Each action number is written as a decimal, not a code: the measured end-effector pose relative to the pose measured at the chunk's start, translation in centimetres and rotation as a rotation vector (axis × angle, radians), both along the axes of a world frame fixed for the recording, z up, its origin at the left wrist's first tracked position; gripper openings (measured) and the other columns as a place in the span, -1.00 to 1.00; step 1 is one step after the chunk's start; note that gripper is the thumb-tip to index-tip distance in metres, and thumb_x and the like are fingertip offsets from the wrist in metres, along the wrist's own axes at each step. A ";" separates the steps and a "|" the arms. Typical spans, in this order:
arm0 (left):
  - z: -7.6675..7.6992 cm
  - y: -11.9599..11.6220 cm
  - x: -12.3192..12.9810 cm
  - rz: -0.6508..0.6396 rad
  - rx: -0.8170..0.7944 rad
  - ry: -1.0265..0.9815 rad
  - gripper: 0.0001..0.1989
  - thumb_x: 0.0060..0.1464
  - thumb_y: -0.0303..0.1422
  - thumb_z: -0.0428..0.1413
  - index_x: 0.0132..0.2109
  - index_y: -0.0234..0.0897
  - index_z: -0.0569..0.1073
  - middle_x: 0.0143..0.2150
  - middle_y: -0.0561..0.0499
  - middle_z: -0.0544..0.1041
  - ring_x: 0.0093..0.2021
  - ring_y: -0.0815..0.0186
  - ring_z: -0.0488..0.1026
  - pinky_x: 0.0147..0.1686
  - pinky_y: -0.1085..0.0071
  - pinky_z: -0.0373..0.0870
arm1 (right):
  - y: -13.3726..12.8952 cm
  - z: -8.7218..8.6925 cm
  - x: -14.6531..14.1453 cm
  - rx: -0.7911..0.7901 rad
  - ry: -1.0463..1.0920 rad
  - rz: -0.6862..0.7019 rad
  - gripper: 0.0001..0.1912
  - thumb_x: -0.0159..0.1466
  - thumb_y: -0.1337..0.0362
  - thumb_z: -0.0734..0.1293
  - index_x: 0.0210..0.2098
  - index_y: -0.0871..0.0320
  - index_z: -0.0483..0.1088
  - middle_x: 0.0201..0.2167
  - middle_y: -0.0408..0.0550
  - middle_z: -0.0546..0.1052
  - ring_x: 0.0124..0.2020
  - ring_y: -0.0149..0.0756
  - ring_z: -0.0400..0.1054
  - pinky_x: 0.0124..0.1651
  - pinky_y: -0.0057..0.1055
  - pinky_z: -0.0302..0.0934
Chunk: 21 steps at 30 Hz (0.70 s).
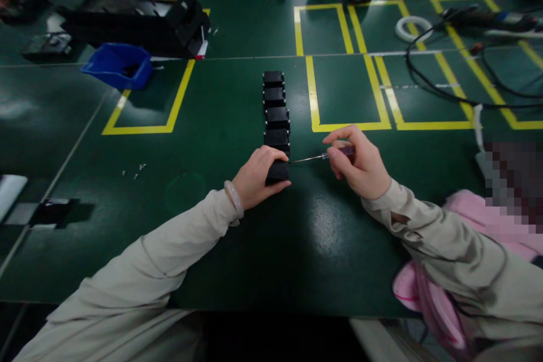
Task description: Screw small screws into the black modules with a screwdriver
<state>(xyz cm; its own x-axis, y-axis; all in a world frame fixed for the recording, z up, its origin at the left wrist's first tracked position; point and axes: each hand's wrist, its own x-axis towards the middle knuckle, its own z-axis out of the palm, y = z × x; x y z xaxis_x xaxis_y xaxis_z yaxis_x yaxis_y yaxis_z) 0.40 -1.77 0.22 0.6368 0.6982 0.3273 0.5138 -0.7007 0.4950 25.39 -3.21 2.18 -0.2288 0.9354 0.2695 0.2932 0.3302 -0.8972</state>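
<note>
At the middle of the green bench [250,271], closer to the front edge than to the far one: a black block [278,172] in the grasp of the left hand [258,178], thumb along the front side, fingers over the far side, right end left exposed. To the right, well apart from the left hand: the right hand [360,167], closed lightly about the handle of a screwdriver [311,158], forefinger extended and raised above it.

Key relation: shaft lying nearly parallel to the front edge, tip directed leftward at the right end of the block, near the far corner of that end. Left hand nearer, in direct contact with the block; right hand linked to it only by the length of the tool. Cannot tell whether the tip touches, nor which way the block's long axis runs, owing to the covering fingers.

Beyond the block, extending toward the far edge: a row of four black blocks [278,117], with small bright metal points along both sides. Toward the left: loose screws [142,166] and, farther back, a blue bin [94,68].
</note>
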 end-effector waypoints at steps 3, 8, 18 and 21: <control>0.0 0.0 0.0 0.003 -0.003 0.002 -0.63 0.12 -0.31 0.23 0.00 -0.29 0.29 -0.03 -0.11 0.43 -0.02 0.16 0.39 0.00 0.18 0.39 | 0.0 0.2 -0.1 -0.019 -0.003 0.003 -0.87 0.38 0.17 0.25 -0.21 0.10 0.27 -0.67 -0.34 0.26 -0.73 -0.53 0.17 -0.65 -0.50 0.04; 0.2 -0.1 0.0 0.003 -0.016 0.013 -0.63 0.12 -0.31 0.22 0.00 -0.29 0.29 -0.03 -0.11 0.43 -0.02 0.15 0.40 0.01 0.17 0.39 | 0.0 0.2 0.0 -0.016 -0.011 0.013 -0.91 0.38 0.23 0.24 -0.17 0.10 0.28 -0.65 -0.33 0.25 -0.73 -0.53 0.16 -0.65 -0.49 0.02; 0.1 0.0 0.0 0.005 -0.023 0.003 -0.63 0.12 -0.32 0.22 0.00 -0.30 0.29 -0.02 -0.12 0.43 -0.01 0.15 0.39 0.01 0.18 0.37 | 0.0 0.3 0.0 -0.026 -0.031 0.010 -0.84 0.38 0.15 0.24 -0.25 0.10 0.29 -0.71 -0.35 0.22 -0.76 -0.53 0.13 -0.66 -0.48 -0.02; 0.1 -0.1 0.0 0.002 -0.023 0.005 -0.64 0.12 -0.31 0.21 0.00 -0.29 0.29 -0.03 -0.12 0.44 -0.01 0.15 0.39 0.01 0.18 0.37 | 0.0 0.1 0.0 -0.008 -0.001 0.009 -0.89 0.38 0.22 0.25 -0.13 0.09 0.27 -0.62 -0.32 0.27 -0.71 -0.53 0.16 -0.62 -0.48 0.03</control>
<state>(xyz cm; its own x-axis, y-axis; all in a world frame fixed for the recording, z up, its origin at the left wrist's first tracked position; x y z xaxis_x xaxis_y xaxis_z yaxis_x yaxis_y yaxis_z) 0.39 -1.82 0.36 0.6369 0.7066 0.3084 0.5175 -0.6883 0.5084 25.36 -3.18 2.27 -0.2377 0.9353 0.2622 0.2911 0.3261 -0.8994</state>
